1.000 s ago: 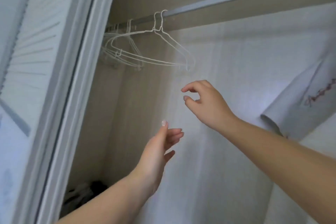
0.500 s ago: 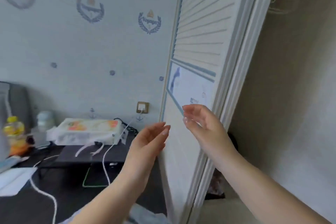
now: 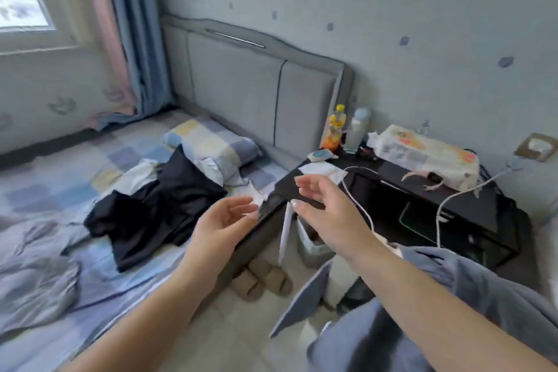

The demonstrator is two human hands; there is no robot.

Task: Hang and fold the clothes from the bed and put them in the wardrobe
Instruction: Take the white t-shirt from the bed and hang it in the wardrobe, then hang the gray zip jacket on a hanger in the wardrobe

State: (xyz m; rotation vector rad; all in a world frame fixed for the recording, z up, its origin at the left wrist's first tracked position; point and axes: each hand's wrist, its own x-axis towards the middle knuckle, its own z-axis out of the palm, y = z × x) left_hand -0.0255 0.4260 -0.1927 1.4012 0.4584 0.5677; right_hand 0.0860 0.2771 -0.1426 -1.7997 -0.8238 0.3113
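both my hands are out in front of me with nothing in them. my left hand (image 3: 225, 220) is palm up, fingers loose and a little spread, hovering over the edge of the bed (image 3: 75, 290). my right hand (image 3: 324, 208) is just beside it, fingers relaxed and slightly bent, in the air in front of the black counter (image 3: 471, 202) next to the bed. the two hands are near each other but not touching.

the clothes are on the bed: a heap of black clothes (image 3: 157, 208) lies crumpled in the middle of the checked sheet, with a white garment (image 3: 139, 174) partly under it at the far side. a checked pillow (image 3: 211, 145) sits just behind the heap, against the grey headboard (image 3: 256, 84). a grey-blue blanket (image 3: 33, 266) is bunched at the near left.

on the counter stand an orange drink bottle (image 3: 335, 128) and a pale bottle (image 3: 357, 127), with a pack of wipes (image 3: 428, 154) to their right and a white cable (image 3: 359, 205) trailing off the front. a pair of beige slippers (image 3: 259, 279) sits on the floor between bed and counter. blue-grey cloth (image 3: 489, 290) lies under my right forearm. the wardrobe is out of view.
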